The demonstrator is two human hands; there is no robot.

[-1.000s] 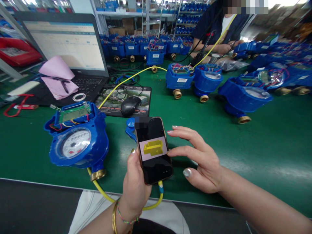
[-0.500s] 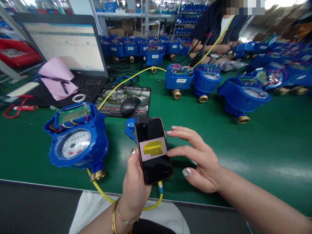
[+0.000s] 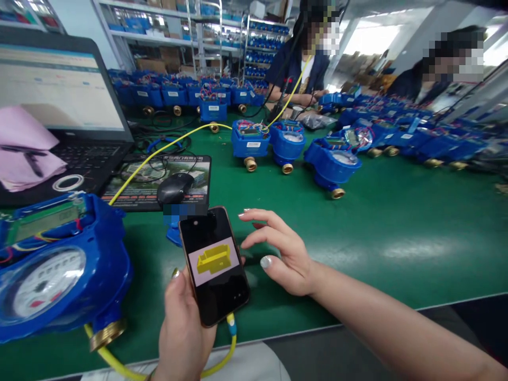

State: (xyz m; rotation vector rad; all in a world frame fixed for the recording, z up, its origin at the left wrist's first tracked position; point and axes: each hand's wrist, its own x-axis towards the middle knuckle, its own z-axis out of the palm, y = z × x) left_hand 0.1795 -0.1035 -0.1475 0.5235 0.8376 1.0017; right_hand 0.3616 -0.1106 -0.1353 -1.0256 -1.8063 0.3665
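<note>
A black smartphone point(image 3: 214, 296) rests tilted in my left hand point(image 3: 184, 323), whose thumb lies along its left edge. Its screen shows a yellow box-shaped part on a pale background. My right hand point(image 3: 283, 254) hovers just right of the phone, fingers apart and holding nothing. A yellow cable point(image 3: 228, 352) with a blue-green collar runs at the phone's lower end. To the left stands a large blue water meter point(image 3: 107, 264) with a round dial, a small display and a brass fitting. Behind the phone, a blue piece point(image 3: 173, 233) is partly hidden.
An open laptop point(image 3: 115, 106) stands at the left, with pink cloth point(image 3: 27, 143) and a white ring point(image 3: 68, 183) on it. A black mouse point(image 3: 174, 188) sits on a printed pad point(image 3: 202, 174). Several blue meters point(image 3: 250, 145) stand farther back. Two people work across the green table point(image 3: 377, 238).
The view has swung right, so the laptop and large meter sit farther left and a second person shows. The phone stays in my left hand; my right fingers have drawn slightly away from it.
</note>
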